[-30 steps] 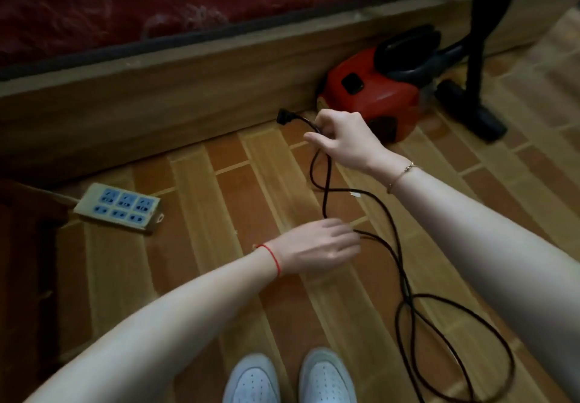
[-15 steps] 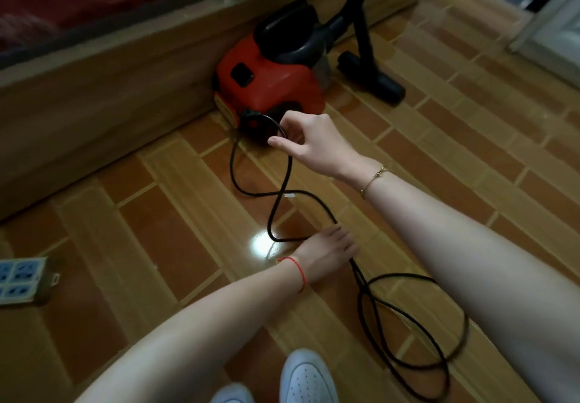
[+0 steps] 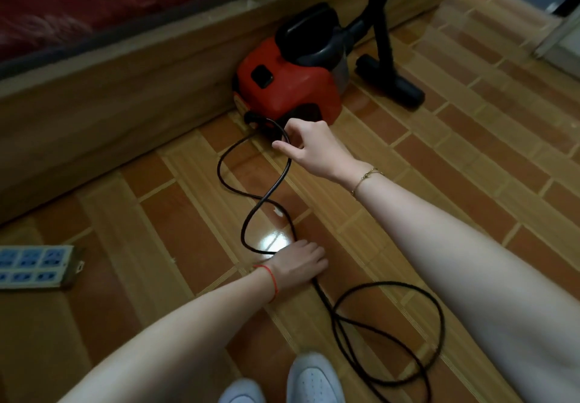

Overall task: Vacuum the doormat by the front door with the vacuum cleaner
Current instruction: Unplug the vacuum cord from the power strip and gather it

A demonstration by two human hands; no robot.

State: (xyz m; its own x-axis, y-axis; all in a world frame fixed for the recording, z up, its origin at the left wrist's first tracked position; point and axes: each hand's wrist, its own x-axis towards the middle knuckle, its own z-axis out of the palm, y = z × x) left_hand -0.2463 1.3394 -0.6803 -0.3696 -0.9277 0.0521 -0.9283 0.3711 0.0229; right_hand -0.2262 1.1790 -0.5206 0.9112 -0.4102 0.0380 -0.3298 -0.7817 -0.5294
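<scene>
A red canister vacuum cleaner (image 3: 288, 85) with a black handle stands on the tiled floor against a wooden bed base. Its black tube and floor nozzle (image 3: 390, 84) rest just to its right. The black power cord (image 3: 251, 211) snakes over the floor from the vacuum's rear and ends in loose loops at the lower right. My right hand (image 3: 309, 146) pinches the cord near its plug end, close to the vacuum's back. My left hand (image 3: 298, 263) is closed on the cord lower down, near the floor. No doormat is in view.
A blue and white power strip (image 3: 34, 266) lies on the floor at the left edge. The wooden bed base (image 3: 110, 95) with a dark red cover runs along the back. My white shoes (image 3: 310, 380) are at the bottom. A door frame (image 3: 561, 26) shows at the top right.
My right hand has carried the plug end of the cord from mid-air down to the vacuum's back. The view has swung right, so the power strip slid to the left edge.
</scene>
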